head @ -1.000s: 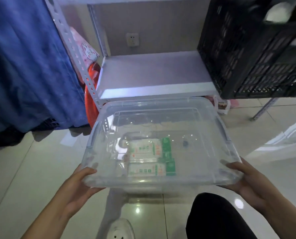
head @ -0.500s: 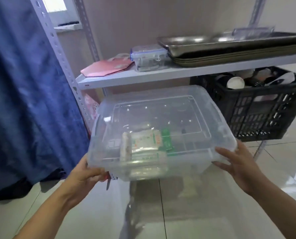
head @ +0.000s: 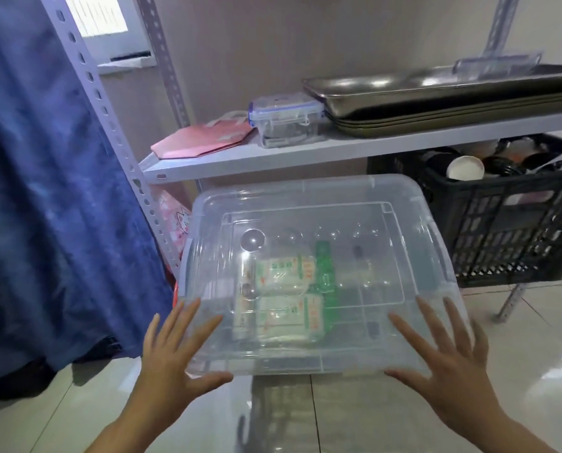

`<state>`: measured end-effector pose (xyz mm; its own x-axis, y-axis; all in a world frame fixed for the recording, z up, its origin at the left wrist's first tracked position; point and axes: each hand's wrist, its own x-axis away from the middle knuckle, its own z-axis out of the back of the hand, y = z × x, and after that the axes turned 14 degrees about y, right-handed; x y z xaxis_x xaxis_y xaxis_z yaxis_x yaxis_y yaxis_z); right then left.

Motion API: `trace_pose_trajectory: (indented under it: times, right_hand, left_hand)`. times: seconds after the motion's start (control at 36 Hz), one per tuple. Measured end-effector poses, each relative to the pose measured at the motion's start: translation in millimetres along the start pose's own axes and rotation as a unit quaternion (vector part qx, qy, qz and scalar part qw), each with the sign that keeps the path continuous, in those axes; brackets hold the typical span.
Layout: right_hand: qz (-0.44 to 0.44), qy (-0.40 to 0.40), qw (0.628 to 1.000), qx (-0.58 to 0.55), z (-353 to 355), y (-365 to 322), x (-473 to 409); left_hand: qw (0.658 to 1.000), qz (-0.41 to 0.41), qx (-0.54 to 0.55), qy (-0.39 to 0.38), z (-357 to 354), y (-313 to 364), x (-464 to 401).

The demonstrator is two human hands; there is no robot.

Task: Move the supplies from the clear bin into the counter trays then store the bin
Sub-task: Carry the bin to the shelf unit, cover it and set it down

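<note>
The clear bin point(head: 322, 269) is a transparent plastic box with its lid on, and it sits level. Inside, at about 7 o'clock from its centre, lie two white packets point(head: 286, 299) with green ends, one just beside the other, flat on the bottom.

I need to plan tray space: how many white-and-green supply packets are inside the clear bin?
2 show through the clear plastic bin's lid: one white-and-green packet toward the shelf, another right beside it, nearer the person. More may be hidden beneath them or by glare.
</note>
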<state>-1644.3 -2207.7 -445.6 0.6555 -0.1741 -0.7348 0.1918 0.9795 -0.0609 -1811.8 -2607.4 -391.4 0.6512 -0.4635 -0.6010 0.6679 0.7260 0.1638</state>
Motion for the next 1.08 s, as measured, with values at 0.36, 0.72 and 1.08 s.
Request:
trace_pose_trajectory:
  times: [0.36, 0.72, 1.08]
  right_hand:
    - [-0.101, -0.005, 0.994, -0.031, -53, -39, -170]
    - [-0.053, -0.051, 0.997, 0.020, -79, -27, -206]
    - [-0.032, -0.083, 0.996, 0.012, -100, -18, -230]
  left_hand:
    - [0.987, 0.104, -0.097, 0.071, -50, 32, -136]
    - [0.981, 0.088, -0.150, 0.089, -82, 3, -178]
    - [0.989, 0.052, -0.120, 0.062, -100, -23, -199]
